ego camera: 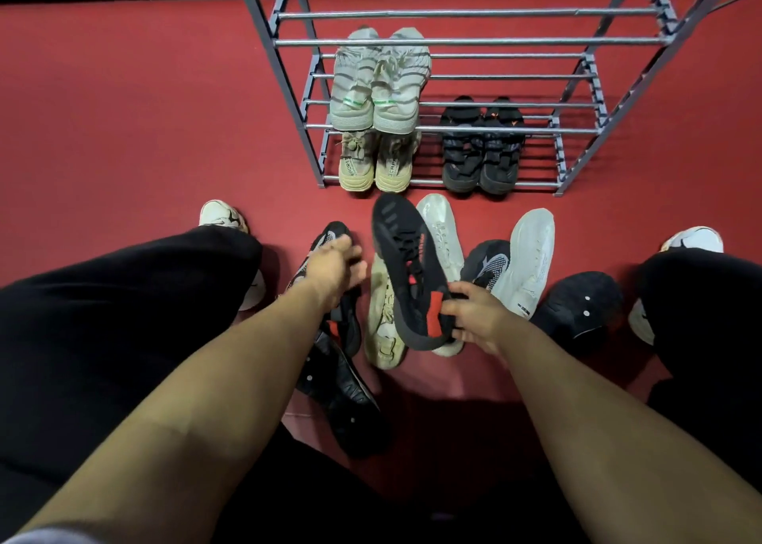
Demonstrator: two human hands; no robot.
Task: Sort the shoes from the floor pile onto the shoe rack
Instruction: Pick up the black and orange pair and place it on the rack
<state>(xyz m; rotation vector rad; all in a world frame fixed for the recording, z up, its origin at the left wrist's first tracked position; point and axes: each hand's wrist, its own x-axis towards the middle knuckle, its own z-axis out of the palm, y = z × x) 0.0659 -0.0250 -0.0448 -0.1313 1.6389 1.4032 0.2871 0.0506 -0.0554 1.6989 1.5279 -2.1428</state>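
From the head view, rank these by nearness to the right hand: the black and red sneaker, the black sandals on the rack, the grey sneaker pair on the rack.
1. black and red sneaker: held at its heel by the right hand.
2. black sandals: rack's bottom shelf, right side.
3. grey sneaker pair: higher shelf, left side, farthest.

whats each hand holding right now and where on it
Right hand grips the black and red sneaker by its heel end. Left hand holds nothing.
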